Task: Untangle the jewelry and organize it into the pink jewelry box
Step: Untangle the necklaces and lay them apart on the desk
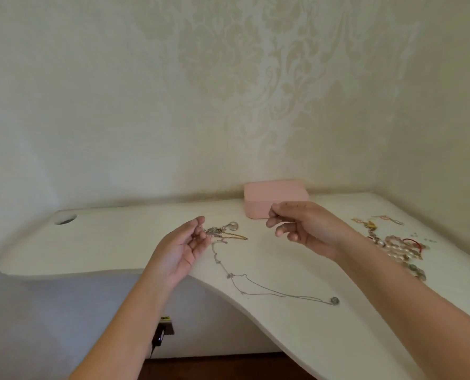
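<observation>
Box (276, 198) behind chains (222, 233) on desk (118, 242)

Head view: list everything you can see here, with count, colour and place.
pink jewelry box: one, pink, lid closed, back of the desk by the wall
chain tangle: one, silver and gold, desk centre
pendant necklace: one, silver, stretched out near the front edge
bead jewelry pile: one heap, pinkish with red, desk's right side
gold chains: count unclear, gold, behind the pile
desk: one, white
cable hole: one, desk's far left
wall: cream, patterned, behind the desk
plug: one, dark, below the desk
left hand: holds the tangle at its fingertips
right hand: fingers curled, seems to pinch a fine strand
</observation>
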Demonstrator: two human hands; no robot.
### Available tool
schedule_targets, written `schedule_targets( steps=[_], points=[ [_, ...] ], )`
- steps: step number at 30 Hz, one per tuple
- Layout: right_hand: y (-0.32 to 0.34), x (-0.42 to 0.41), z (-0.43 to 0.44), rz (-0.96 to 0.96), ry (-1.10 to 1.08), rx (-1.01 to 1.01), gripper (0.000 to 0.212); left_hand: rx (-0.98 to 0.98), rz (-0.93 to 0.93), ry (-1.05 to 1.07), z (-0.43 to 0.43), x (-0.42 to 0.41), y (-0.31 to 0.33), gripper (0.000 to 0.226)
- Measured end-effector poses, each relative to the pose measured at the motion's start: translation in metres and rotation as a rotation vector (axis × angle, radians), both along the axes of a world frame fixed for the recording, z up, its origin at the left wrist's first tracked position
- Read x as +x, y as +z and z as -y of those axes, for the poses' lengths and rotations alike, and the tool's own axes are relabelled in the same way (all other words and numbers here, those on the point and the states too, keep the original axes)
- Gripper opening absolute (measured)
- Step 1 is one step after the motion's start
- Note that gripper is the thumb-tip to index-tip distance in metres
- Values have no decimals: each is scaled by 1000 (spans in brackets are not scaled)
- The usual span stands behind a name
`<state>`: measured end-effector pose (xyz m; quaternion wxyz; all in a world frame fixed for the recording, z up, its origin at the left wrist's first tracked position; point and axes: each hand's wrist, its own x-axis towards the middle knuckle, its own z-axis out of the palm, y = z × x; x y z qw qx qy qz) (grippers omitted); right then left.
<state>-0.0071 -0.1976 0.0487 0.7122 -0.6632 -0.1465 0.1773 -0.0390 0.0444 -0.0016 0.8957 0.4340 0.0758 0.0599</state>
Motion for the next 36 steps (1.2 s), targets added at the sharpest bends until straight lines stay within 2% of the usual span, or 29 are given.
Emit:
schedule_targets(
  steps=[2, 7, 10, 16, 19, 21, 24, 26, 29, 31, 36],
  points=[
    [3, 11, -26, -18, 23, -33, 15, 230, -39, 124, -22, 4, -4, 15],
    [2, 41, -99, -32, 24, -155, 10, 1036, -147, 449, -80, 23, -21, 14],
    [-6, 59, -143, -69, -2, -193, 10, 1330, -233, 515, -110, 32, -30, 17],
    [-22, 99, -205, -64, -88, -308, 23, 1552, -369, 580, -135, 46, -34, 15],
    [-34, 120, -221, 11, -129, -477, 18, 1672, -373, 555, -133, 47, -38, 18],
    [-38, 129, -228, 52, -143, -578, 19, 1664, -380, 533, -133, 48, -37, 18],
    [-41, 137, -234, 212, -130, -788, 18, 1677, -378, 496, -133, 48, -37, 16],
    [-39, 138, -232, 243, -138, -793, 6, 1688, -378, 477, -133, 49, -36, 14],
    [-32, 142, -219, 264, -140, -707, 29, 1713, -373, 459, -133, 48, -35, 15],
    [-21, 137, -203, 315, -106, -698, 34, 1720, -375, 450, -133, 46, -34, 17],
    [0, 101, -130, 422, 30, -728, 12, 1697, -347, 502, -130, 41, -33, 25]
  ],
)
